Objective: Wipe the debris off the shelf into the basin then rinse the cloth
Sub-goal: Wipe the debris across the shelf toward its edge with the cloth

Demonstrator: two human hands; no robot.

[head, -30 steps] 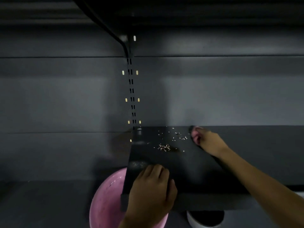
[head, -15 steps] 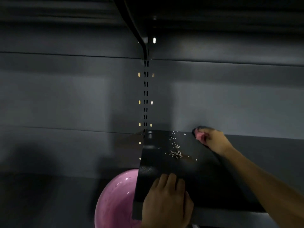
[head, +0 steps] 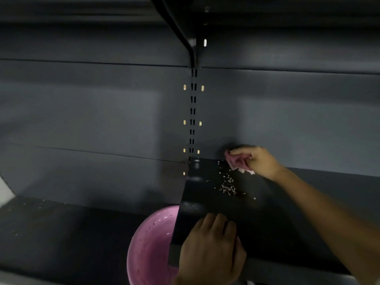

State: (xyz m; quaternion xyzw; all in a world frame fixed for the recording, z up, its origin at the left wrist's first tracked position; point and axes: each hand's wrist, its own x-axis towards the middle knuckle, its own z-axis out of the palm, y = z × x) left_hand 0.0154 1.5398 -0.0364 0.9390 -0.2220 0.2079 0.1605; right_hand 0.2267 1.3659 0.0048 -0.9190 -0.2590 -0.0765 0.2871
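A black shelf [head: 207,204] juts out at mid right. Pale crumbs of debris [head: 227,185] lie scattered on its left part. My right hand [head: 259,161] grips a pink cloth [head: 235,160] at the shelf's back edge, against the rear wall, just right of the debris. My left hand [head: 211,251] rests on the shelf's front left corner, fingers curled over the front edge. A pink basin [head: 150,245] stands below the shelf's left end, partly hidden by the shelf and my left hand.
A slotted black upright [head: 192,112] runs up the grey back wall, with a bracket and another shelf overhead. A lower dark shelf [head: 61,229] stretches left, with a few specks on it.
My right hand with the cloth has lifted slightly at the back edge, showing more of the cloth. The view has shifted left and closer. My left hand stays on the front corner.
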